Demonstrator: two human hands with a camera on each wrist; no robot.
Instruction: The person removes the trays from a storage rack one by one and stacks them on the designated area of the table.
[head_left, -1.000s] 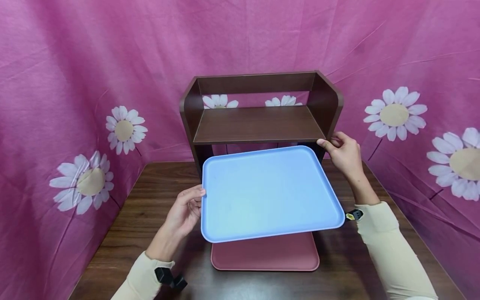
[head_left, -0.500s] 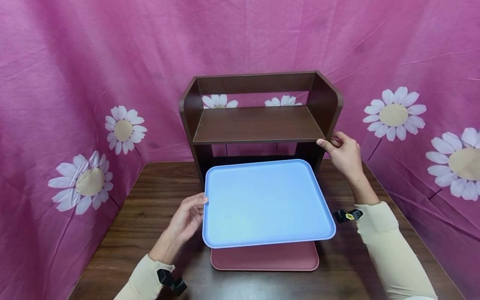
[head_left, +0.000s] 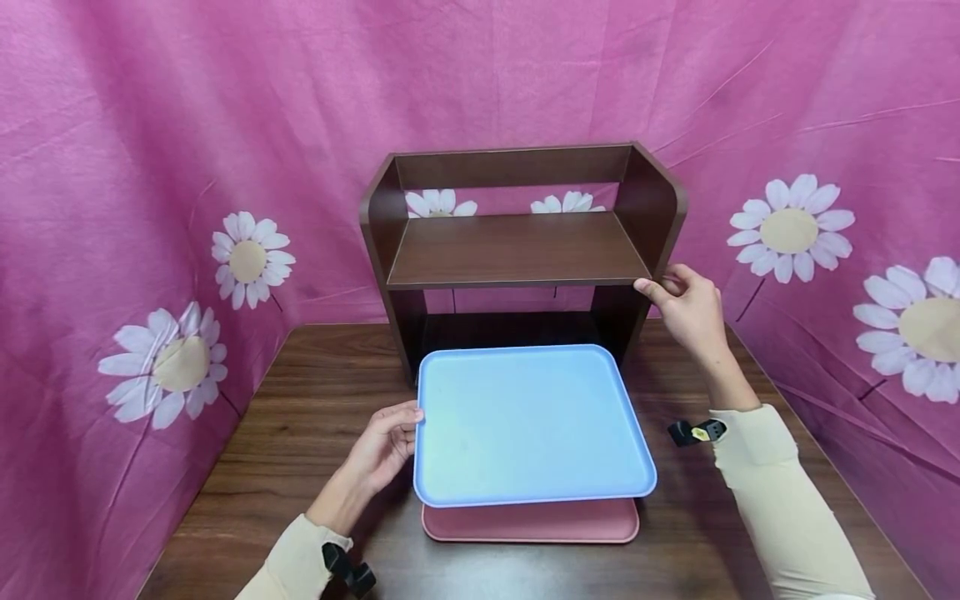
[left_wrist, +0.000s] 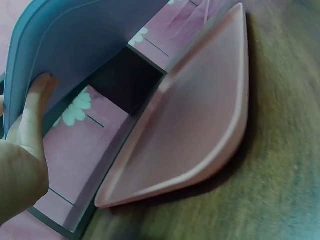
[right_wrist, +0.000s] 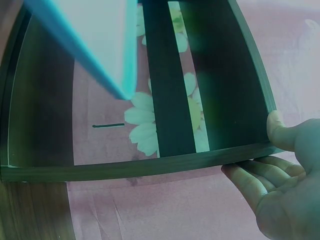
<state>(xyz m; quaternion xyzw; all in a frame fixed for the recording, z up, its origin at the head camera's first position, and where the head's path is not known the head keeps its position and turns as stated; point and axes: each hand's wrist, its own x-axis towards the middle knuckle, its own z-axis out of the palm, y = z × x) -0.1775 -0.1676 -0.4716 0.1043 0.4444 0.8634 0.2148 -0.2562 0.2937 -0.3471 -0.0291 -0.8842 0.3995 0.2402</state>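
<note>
My left hand point(head_left: 386, 446) grips the left rim of a blue tray point(head_left: 528, 425), thumb on top and fingers underneath. The left wrist view shows the blue tray's underside point(left_wrist: 75, 45) raised above a pink tray point(left_wrist: 185, 115), with a gap between them. That pink tray point(head_left: 532, 523) lies on the table, mostly hidden from the head view by the blue one. My right hand point(head_left: 688, 308) pinches the right side panel of a brown wooden shelf point(head_left: 517, 248) at the height of its middle board. In the right wrist view, thumb and fingers of the right hand point(right_wrist: 280, 175) lie on either side of the panel.
The two-level shelf stands at the back of the dark wooden table point(head_left: 300, 417). Its lower compartment point(head_left: 510, 329) opens just behind the blue tray. A pink curtain point(head_left: 300, 100) with white flowers surrounds the table on the back and sides.
My left hand has brought the blue tray down and toward me, away from the shelf, so it covers more of the pink tray. The right hand has stayed on the shelf's side panel.
</note>
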